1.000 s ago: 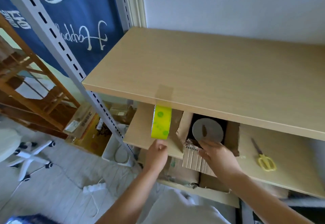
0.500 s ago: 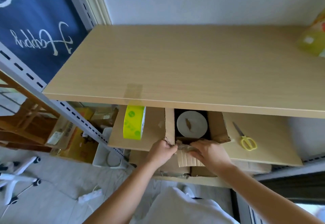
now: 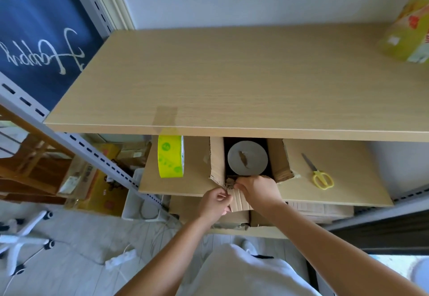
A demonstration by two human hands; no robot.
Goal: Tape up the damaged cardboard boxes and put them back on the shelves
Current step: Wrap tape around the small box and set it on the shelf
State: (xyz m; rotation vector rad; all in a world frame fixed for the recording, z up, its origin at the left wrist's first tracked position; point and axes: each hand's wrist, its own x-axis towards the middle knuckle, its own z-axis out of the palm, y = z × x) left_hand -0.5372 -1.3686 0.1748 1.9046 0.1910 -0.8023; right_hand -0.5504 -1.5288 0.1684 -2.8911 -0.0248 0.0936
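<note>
An open cardboard box [image 3: 246, 158] sits on the middle shelf [image 3: 343, 191], partly under the upper shelf [image 3: 232, 82]; its side flaps stand open to left and right, and a round pale disc [image 3: 247, 157] lies in its dark inside; the near flap [image 3: 240, 200] hangs over the shelf's near edge, torn and frayed at its left corner. The left hand [image 3: 214, 204] is curled, its fingertips pinched on the left edge of that hanging flap; the right hand [image 3: 257, 190] has its fingers bent and pressed down at the frayed corner, just beside the left hand; whether it truly grips the card I cannot tell. Left of the box a roll of yellow-green tape [image 3: 170, 156] hangs from the near edge of the upper shelf by its own strip, stuck to the board above. To the right of the box yellow-handled scissors [image 3: 318, 172] lie on the middle shelf, apart from it. A yellow packet [image 3: 408, 31] rests at the far right of the upper shelf.
</note>
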